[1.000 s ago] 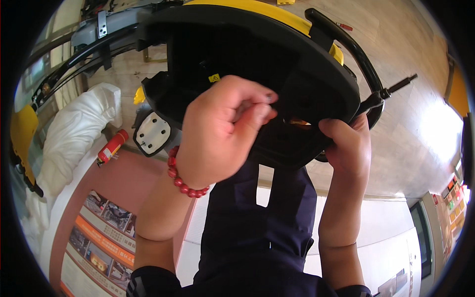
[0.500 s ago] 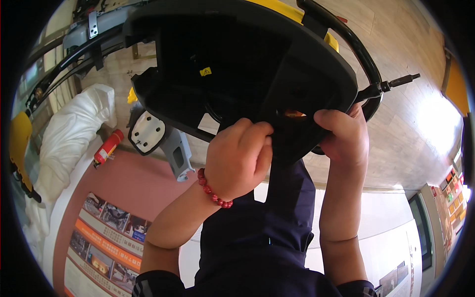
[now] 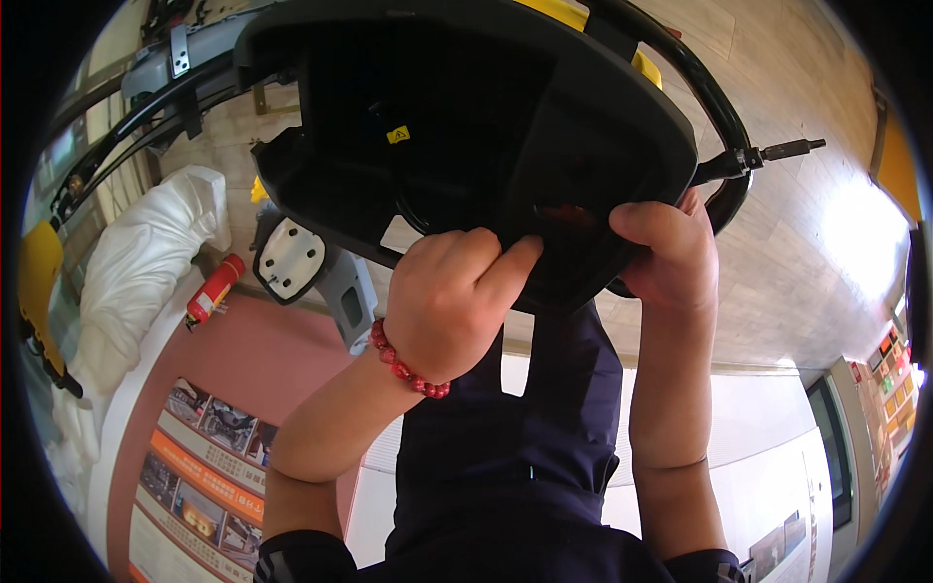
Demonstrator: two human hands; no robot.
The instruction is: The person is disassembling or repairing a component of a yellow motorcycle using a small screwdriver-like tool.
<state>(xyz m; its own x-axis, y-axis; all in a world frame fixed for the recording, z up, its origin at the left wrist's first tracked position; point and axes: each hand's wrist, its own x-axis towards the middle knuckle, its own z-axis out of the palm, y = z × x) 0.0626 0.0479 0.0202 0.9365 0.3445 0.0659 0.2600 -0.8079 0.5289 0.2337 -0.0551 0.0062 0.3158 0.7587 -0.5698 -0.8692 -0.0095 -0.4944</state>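
Observation:
A large black moulded plastic shell (image 3: 632,146), hollow on the side turned toward me, fills the upper middle of the head view. A small yellow warning sticker (image 3: 398,134) lies inside it. At its near edge, my left hand (image 3: 452,301), with a red bead bracelet (image 3: 398,364) on the wrist, is closed on the rim; the index finger presses inside and the thumb is hidden. Over on the right, my right hand (image 3: 675,248) grips the rim, thumb on the inner side and most fingers hidden behind it. A dim reddish patch (image 3: 567,212) shows between the hands.
Past the shell's right side curves a black tube (image 3: 714,107) with a metal rod (image 3: 792,150) sticking out. To the left are a fire extinguisher (image 3: 214,289), a grey bracket (image 3: 348,296), a white-faced black part (image 3: 290,258) and a white wrapped bundle (image 3: 146,253).
My left hand has shifted slightly left, and its index finger has straightened against the shell. The shell has moved a little left. The orange patch inside it looks darker.

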